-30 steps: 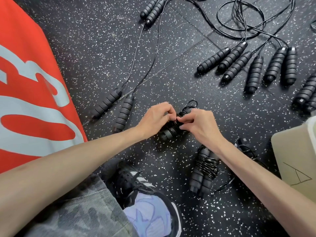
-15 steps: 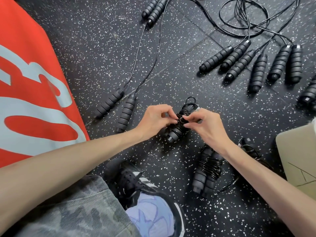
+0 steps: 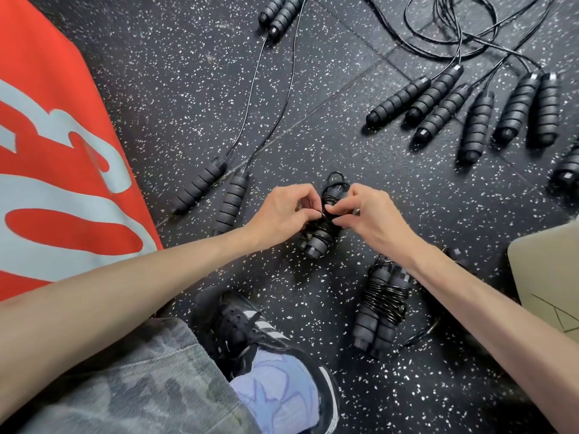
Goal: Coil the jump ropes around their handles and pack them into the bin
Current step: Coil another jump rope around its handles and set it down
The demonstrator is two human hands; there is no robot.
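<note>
Both hands down low over the speckled floor, working one bundle. Left hand curled in, fingers pinching the cord at the top of the wraps, most likely pinning the coil so it cannot spring loose. Right hand mirrored opposite, fingertips pinched on the same strand, apparently tucking the tail under. Handles kept side by side and pointing toward the shoe, giving the cord a firm core. Small loop poking out beyond the knuckles. Finished bundle parked just right of the wrist, close to the beige bin for an easy drop. Loose rope waiting at left, more handles fanned out beyond, cords trailing away. Orange banner at left.
</note>
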